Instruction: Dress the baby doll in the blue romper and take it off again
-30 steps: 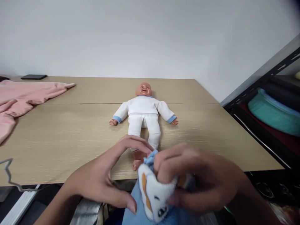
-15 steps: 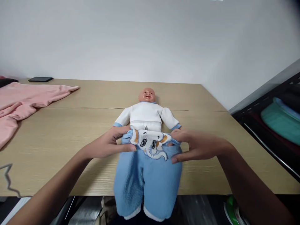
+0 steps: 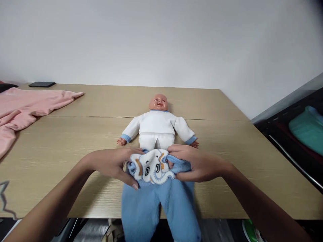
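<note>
A baby doll (image 3: 158,122) in a white top with blue cuffs lies face up on the table, its head toward the wall. Over its lower body are blue fleece overalls (image 3: 141,208) with a white elephant-face bib, the legs hanging past the table's front edge. My left hand (image 3: 118,166) grips the bib's left side between thumb and fingers. On the other side my right hand (image 3: 189,163) is closed on the blue strap and waist edge. The doll's feet are hidden by the overalls.
Pink clothing (image 3: 30,106) is spread on the left of the table (image 3: 227,141), with a dark phone-like slab (image 3: 42,84) behind it. At right stands a black rack (image 3: 285,134) with folded green cloth (image 3: 309,129). A pale wall closes off the back.
Both hands have drawn the bib and waist toward me, bunching the fabric. More of the doll's white middle shows, its hands are uncovered, and the overall legs hang lower.
</note>
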The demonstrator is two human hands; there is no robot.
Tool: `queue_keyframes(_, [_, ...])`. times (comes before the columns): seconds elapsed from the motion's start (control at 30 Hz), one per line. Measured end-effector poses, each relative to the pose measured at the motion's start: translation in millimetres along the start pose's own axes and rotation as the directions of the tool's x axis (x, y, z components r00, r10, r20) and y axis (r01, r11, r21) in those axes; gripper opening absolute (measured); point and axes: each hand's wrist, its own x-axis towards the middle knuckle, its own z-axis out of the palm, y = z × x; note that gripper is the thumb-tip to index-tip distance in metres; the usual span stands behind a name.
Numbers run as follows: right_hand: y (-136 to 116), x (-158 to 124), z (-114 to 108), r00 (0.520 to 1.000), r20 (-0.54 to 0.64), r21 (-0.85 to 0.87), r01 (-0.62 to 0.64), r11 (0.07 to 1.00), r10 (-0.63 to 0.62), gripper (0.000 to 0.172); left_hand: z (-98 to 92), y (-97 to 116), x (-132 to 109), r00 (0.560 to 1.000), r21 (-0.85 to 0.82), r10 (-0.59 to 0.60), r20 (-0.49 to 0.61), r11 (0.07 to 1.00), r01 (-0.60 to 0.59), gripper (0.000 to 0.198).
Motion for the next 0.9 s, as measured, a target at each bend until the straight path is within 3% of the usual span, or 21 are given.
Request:
queue_keyframes(0.03, [-0.6, 2.2, 3.3, 1.0, -0.014, 0.06, -0.025, 0.998, 0.026, 0.017, 1.4, 0.1, 0.3, 0.998, -0.053, 0.002, 0.058, 0.999, 0.002, 0.038])
queue_keyframes(0.1, [-1.3, 6.4, 9.1, 0.995, -0.037, 0.191, -0.082, 0.978, 0.091, 0.042, 4.5, -0.6, 1.2, 0.992, -0.177, 0.012, 0.122, 0.984, 0.01, 0.028])
queue_keyframes(0.17, [-1.7, 11.8, 15.0, 0.992, -0.02, 0.287, -0.114, 0.951, 0.125, 0.067, 7.3, -0.6, 2.9, 0.996, -0.241, 0.038, 0.079, 0.97, -0.018, 0.027])
queue_keyframes(0.2, [-2.1, 14.8, 18.0, 0.992, 0.012, 0.316, -0.124, 0.941, 0.126, 0.069, 8.2, 0.1, 3.9, 0.998, -0.239, 0.045, 0.036, 0.97, -0.036, 0.03])
queue_keyframes(0.33, [-6.3, 22.0, 26.3, 0.99, 0.125, 0.348, -0.104, 0.932, 0.064, 0.045, 6.0, 7.4, 6.7, 0.998, -0.128, 0.008, -0.062, 0.992, -0.016, 0.036])
queue_keyframes(0.43, [-12.8, 18.0, 25.1, 0.999, -0.009, 0.399, -0.035, 0.916, 0.043, 0.038, 1.9, 10.9, 6.1, 0.998, -0.15, 0.045, 0.052, 0.988, -0.036, 0.039])
queue_keyframes(0.5, [-16.8, 14.4, 23.1, 0.992, -0.065, 0.456, -0.071, 0.887, 0.112, 0.039, 1.4, 10.5, 5.7, 0.976, -0.279, 0.141, 0.163, 0.956, -0.092, 0.057])
queue_keyframes(0.57, [-19.4, 13.3, 22.5, 0.985, -0.029, 0.516, -0.132, 0.846, 0.171, 0.04, 3.4, 8.8, 5.2, 0.953, -0.406, 0.192, 0.233, 0.91, -0.084, 0.077])
queue_keyframes(0.63, [-20.8, 15.3, 23.5, 0.988, 0.045, 0.566, -0.146, 0.812, 0.146, 0.044, 7.1, 6.0, 4.2, 0.952, -0.446, 0.173, 0.251, 0.894, -0.045, 0.068])
queue_keyframes(0.7, [-22.1, 18.7, 24.2, 0.99, 0.12, 0.594, -0.132, 0.794, 0.074, 0.058, 12.3, 1.8, 2.2, 0.963, -0.454, 0.168, 0.212, 0.889, -0.056, 0.053])
queue_keyframes(0.77, [-24.0, 20.9, 23.1, 0.98, 0.192, 0.595, -0.151, 0.789, 0.043, 0.065, 19.3, -3.2, -0.3, 0.975, -0.483, 0.161, 0.151, 0.873, -0.069, 0.051])
queue_keyframes(0.83, [-26.4, 20.6, 20.6, 0.975, 0.21, 0.559, -0.184, 0.809, 0.076, 0.055, 27.9, -7.9, -2.7, 0.99, -0.529, 0.108, 0.09, 0.847, -0.044, 0.053])
queue_keyframes(0.9, [-28.7, 18.5, 18.8, 0.981, 0.153, 0.498, -0.178, 0.849, 0.116, 0.042, 36.8, -10.7, -4.5, 0.999, -0.543, 0.018, 0.043, 0.84, 0.008, 0.054])
